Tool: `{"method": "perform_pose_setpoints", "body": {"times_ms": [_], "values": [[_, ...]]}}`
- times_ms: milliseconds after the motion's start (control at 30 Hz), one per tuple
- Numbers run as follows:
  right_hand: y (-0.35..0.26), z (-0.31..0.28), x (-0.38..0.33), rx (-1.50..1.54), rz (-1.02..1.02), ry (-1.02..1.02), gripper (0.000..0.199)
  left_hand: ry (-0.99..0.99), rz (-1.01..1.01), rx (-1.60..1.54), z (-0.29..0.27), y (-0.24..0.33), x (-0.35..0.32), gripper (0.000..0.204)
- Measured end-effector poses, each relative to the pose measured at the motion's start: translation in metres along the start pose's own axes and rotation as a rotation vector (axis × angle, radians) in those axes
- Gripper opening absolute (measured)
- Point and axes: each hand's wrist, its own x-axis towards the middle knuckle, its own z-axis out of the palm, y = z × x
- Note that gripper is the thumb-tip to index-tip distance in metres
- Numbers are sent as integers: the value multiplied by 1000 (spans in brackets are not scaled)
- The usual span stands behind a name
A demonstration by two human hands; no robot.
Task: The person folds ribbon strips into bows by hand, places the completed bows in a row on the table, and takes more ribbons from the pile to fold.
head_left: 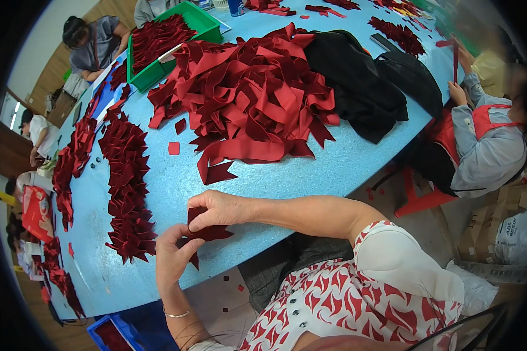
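A: Start low in the frame. What are the two hands doing?

B: The left hand (173,257) and the right hand (219,209) meet just over the near edge of the pale blue speckled worktop (263,175). Both are pinched closed on one small folded piece of dark red ribbon (208,231), the left from below and the right from above, so the folds stay pressed together between the fingertips.

A: Why hold it off the surface?

B: I judge it lets both thumbs work the creases; it hangs at the lower centre, touching only the hands.

A: What lies next to them?

B: To the left of the hands, a long row of folded dark red ribbon pieces (126,187) runs up the worktop, laid overlapping, probably to keep them in order and within reach.

A: Further up?

B: In the upper centre a big loose heap of brighter red ribbon strips (246,93), with a black cloth bundle (363,88) touching its right side. In the upper left a green plastic bin (202,17) holds more dark red pieces. A person in a red apron (480,140) sits at the right edge.
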Motion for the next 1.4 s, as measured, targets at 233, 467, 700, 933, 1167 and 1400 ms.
{"method": "perform_pose_setpoints", "body": {"times_ms": [233,467,700,933,1167,1400], "values": [[-1,-1,-2,-241,4,-72,15,-10,32,195,-2,-5,0,21],[9,3,0,-362,-35,14,15,-21,114,279,4,5,1,20],[10,5,0,-481,-141,72,20,-49,128,253,2,-4,3,22],[-4,2,-4,-365,-33,-41,22,-51,102,170,-4,-11,0,23],[-1,2,-4,-374,-57,-96,23,-28,132,210,1,-7,0,22],[12,10,-3,-471,-98,77,21,-56,36,194,6,5,4,22]]}}
